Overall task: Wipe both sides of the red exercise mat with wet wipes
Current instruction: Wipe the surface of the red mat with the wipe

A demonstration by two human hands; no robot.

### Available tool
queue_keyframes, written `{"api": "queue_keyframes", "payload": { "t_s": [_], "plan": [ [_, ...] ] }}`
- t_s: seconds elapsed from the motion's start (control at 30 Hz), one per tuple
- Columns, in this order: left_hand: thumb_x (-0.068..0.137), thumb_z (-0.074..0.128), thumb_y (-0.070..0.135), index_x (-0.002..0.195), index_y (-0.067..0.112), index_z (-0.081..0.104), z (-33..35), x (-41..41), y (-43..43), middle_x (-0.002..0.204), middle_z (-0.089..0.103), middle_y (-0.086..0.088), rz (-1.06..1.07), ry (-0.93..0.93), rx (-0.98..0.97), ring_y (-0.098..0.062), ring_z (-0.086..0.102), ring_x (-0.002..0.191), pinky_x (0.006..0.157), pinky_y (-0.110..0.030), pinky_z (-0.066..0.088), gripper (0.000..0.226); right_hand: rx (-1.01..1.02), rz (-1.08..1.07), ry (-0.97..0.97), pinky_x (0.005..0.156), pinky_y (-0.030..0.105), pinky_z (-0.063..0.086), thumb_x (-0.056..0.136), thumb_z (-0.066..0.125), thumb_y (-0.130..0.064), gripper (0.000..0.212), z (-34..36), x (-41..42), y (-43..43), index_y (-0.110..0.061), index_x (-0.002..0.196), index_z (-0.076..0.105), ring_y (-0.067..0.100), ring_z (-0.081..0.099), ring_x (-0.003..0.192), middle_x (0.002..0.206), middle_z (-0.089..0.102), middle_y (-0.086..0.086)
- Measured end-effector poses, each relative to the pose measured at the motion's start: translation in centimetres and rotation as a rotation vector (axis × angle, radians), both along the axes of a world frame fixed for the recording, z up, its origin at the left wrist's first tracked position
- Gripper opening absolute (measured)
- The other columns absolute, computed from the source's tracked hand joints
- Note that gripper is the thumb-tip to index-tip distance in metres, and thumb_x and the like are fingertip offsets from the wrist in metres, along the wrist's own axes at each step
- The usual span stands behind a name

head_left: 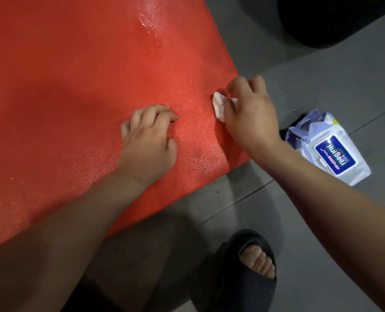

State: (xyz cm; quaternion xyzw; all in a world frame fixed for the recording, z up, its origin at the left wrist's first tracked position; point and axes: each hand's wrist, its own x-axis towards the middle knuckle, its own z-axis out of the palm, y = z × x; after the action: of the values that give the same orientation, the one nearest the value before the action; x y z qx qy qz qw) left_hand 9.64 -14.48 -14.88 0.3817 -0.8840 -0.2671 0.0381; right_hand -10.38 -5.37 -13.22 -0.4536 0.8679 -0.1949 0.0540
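The red exercise mat (pixel 74 86) lies flat on the grey floor and fills the left and upper part of the view. Wet streaks shine on it near the top. My right hand (pixel 248 113) holds a crumpled white wet wipe (pixel 218 104) against the mat close to its right corner. My left hand (pixel 148 136) rests on the mat to the left of the wipe, its fingers curled with the fingertips on the surface and nothing held.
A pack of wet wipes (pixel 329 149) lies on the grey tiled floor (pixel 322 75) just right of the mat's corner. My foot in a black slipper (pixel 250 266) stands near the bottom. A dark round object (pixel 335 19) sits at the top right.
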Motion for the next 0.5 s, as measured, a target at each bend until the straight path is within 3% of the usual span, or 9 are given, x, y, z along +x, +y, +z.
{"api": "queue_keyframes", "payload": {
  "t_s": [0.1,0.2,0.37,0.5],
  "plan": [
    [0.076,0.049,0.025,0.121,0.027,0.062,0.1,-0.2,0.0,0.138,0.053,0.009,0.005,-0.001,-0.013,-0.021,0.042,0.130,0.100,-0.044,0.032,0.047,-0.041,0.076,0.063,0.061,0.043,0.047,0.103,0.053,-0.040,0.040,-0.8,0.5,0.6,-0.005,0.087,0.062,0.033,0.052,0.072,0.086,0.051,0.014],
    [0.076,0.049,0.026,0.121,0.027,0.062,0.1,-0.2,-0.1,0.138,0.053,0.010,0.007,0.001,-0.012,-0.020,0.041,0.130,0.100,-0.044,0.031,0.047,-0.024,0.185,0.030,0.067,0.041,0.048,0.101,0.058,-0.036,0.033,-1.0,1.0,1.3,-0.005,0.103,0.068,0.031,0.054,0.077,0.089,0.054,0.013],
    [0.076,0.049,0.026,0.122,0.027,0.062,0.1,-0.2,-0.2,0.138,0.052,0.010,0.000,-0.014,-0.003,-0.020,0.040,0.130,0.102,-0.043,0.030,0.047,-0.051,0.055,0.051,0.066,0.043,0.045,0.106,0.049,-0.037,0.039,-0.9,-3.3,-0.7,-0.003,0.094,0.066,0.033,0.054,0.073,0.088,0.054,0.013],
    [0.077,0.052,0.023,0.121,0.027,0.062,0.2,-0.2,-0.1,0.139,0.052,0.010,0.004,-0.009,0.002,-0.020,0.039,0.129,0.102,-0.042,0.029,0.045,-0.029,0.176,0.045,0.064,0.042,0.046,0.101,0.054,-0.019,0.020,-0.7,-1.0,-0.7,-0.007,0.104,0.070,0.033,0.056,0.074,0.086,0.056,0.013]
  ]
}}
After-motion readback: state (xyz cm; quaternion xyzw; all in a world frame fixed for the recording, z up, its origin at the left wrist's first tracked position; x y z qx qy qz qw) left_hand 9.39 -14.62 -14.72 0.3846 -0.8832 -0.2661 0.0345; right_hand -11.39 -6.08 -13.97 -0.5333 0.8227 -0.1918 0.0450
